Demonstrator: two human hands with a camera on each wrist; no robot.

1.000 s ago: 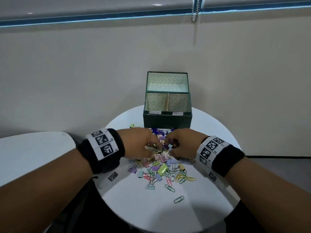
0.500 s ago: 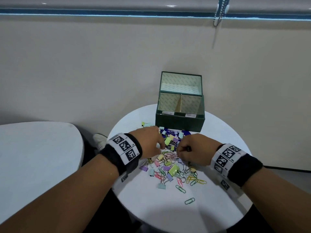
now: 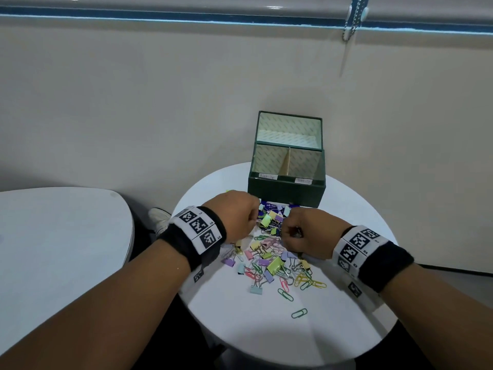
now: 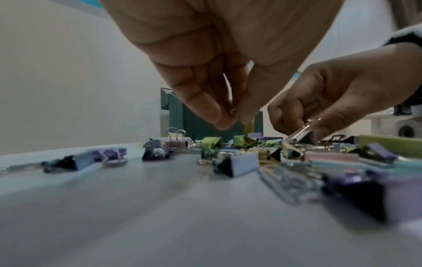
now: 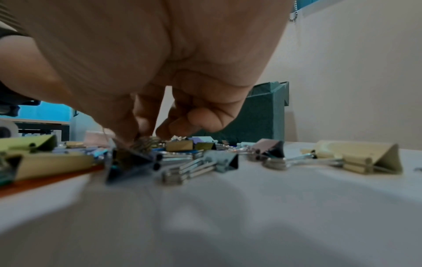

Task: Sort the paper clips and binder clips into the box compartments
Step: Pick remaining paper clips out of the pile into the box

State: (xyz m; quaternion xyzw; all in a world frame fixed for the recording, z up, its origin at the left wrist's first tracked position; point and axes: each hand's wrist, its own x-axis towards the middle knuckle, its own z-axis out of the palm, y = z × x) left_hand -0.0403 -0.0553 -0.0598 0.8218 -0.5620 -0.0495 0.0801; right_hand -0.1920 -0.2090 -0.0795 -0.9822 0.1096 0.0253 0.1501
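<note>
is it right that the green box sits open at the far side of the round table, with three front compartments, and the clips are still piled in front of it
Not quite. The head view shows the green box open at the far side of the round table, but with two front compartments, split by a single divider, not three. The clips do lie piled in front of it.

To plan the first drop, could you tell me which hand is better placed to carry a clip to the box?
Probably the right hand: it pinches a binder clip by its wire handle, with the box straight ahead. The left hand pinches a thin yellow thing I cannot identify.
</note>
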